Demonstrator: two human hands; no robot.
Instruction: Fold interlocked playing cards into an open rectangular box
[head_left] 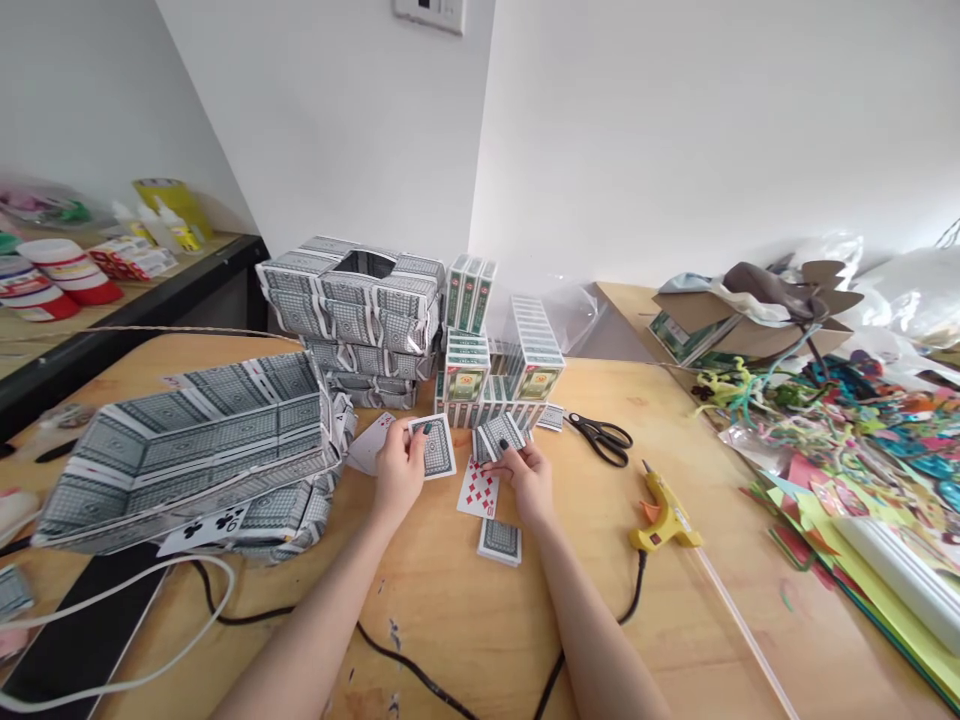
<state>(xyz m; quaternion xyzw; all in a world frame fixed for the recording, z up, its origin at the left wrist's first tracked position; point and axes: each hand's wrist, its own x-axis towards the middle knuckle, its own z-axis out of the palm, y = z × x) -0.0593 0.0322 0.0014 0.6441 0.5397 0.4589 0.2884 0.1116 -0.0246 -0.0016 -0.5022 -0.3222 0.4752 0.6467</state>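
My left hand (401, 462) pinches a playing card (435, 447) with its patterned back showing, above the wooden table. In my right hand (527, 475) is a folded card piece (496, 438), held between thumb and fingers. A face-up ten of diamonds (478, 492) lies just below that piece. Nearer to me sits a small stack of cards (499, 542), backs up. More cards (369, 443) lie behind my left hand, partly hidden by it.
Boxes covered with cards (352, 300) and packs of cards (541, 350) stand at the back. An open card tray (225, 440) lies left. Black scissors (604, 437) and a corded yellow glue gun (664, 520) lie right; craft scraps (862, 420) cover the far right.
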